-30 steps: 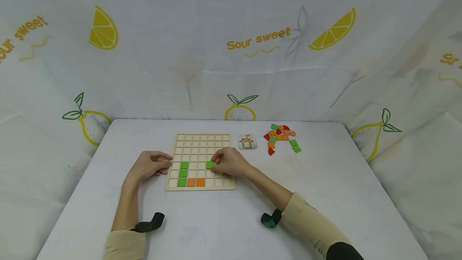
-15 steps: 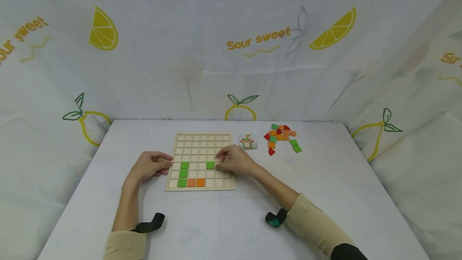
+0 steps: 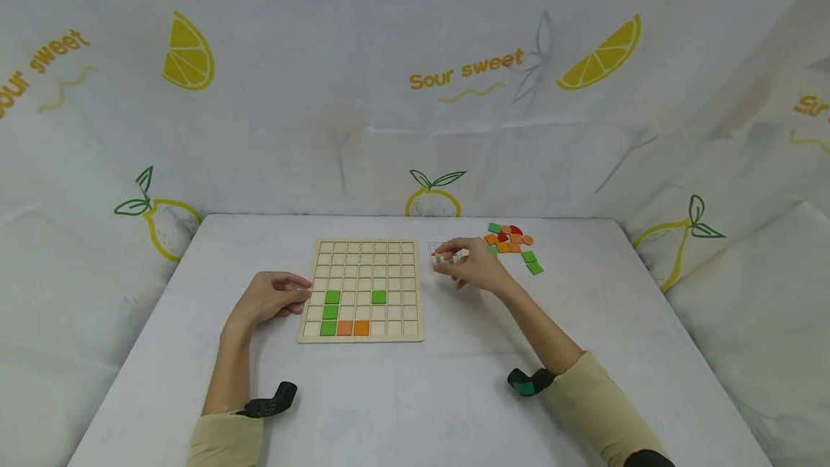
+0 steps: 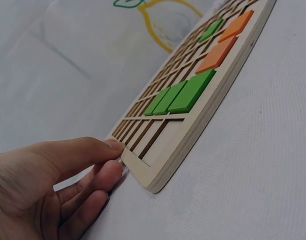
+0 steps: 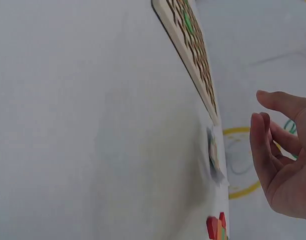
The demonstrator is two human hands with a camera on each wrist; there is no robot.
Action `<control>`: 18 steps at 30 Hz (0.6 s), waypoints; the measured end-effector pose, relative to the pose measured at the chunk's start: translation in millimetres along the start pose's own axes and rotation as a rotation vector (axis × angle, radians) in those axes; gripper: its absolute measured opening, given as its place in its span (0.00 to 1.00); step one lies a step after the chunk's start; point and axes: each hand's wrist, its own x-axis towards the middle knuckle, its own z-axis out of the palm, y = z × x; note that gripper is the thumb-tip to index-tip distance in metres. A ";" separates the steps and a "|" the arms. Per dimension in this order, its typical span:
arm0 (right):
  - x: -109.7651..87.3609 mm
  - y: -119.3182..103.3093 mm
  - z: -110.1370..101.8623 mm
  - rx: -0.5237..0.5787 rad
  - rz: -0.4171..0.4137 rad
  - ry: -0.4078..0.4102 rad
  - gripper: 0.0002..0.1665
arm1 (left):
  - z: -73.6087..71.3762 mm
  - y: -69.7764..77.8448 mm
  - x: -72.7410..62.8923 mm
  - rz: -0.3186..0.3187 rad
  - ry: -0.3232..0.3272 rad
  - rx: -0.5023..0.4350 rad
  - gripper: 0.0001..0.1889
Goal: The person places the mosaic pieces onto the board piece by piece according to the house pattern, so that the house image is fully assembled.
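Note:
A wooden grid board (image 3: pixel 397 312) lies flat on the table. Its recesses hold green square tiles (image 3: pixel 329 312) in a column, one lone green tile (image 3: pixel 379 297) further right, and two orange tiles (image 3: pixel 353 328) in the bottom row. My left hand (image 3: pixel 275 294) is at the board's left edge; in the left wrist view the thumb (image 4: pixel 100 150) lies on the rim with the curled index finger just below, holding that edge. My right hand (image 3: pixel 476 265) hovers above a small pattern card (image 3: pixel 436 254), which it partly covers. In the right wrist view its thumb and fingers are apart, with nothing between them.
Loose orange, red and green pieces (image 3: pixel 514 239) lie in a pile at the back right, partly behind the right hand. Two green tiles (image 3: pixel 532 262) sit beside the pile. A white lemon-print cloth (image 3: pixel 311 92) hangs behind the table.
My right hand has let go of the lone green tile, which stays on the board, and has moved right, away from the board and over the card. The left hand has not moved.

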 end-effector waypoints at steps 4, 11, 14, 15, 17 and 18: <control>-6.5 12.7 -30.7 -0.009 0.034 0.072 0.27 | 0.4 0.5 0.5 -0.004 0.000 -0.001 0.18; -22.6 41.7 -76.3 0.004 0.123 0.151 0.32 | 0.0 1.4 -0.8 -0.007 0.002 0.000 0.17; -28.6 54.3 -91.4 -0.012 0.169 0.197 0.33 | -0.1 1.4 -0.7 -0.007 0.002 -0.002 0.18; -30.3 58.5 -95.7 -0.020 0.184 0.213 0.33 | -0.1 1.4 -0.7 -0.007 0.001 -0.004 0.18; -32.8 66.6 -102.8 -0.037 0.212 0.239 0.33 | -0.2 1.3 -0.7 -0.007 -0.001 -0.004 0.18; -33.7 70.4 -105.7 -0.049 0.225 0.250 0.33 | -0.2 1.3 -0.7 -0.007 -0.002 -0.006 0.18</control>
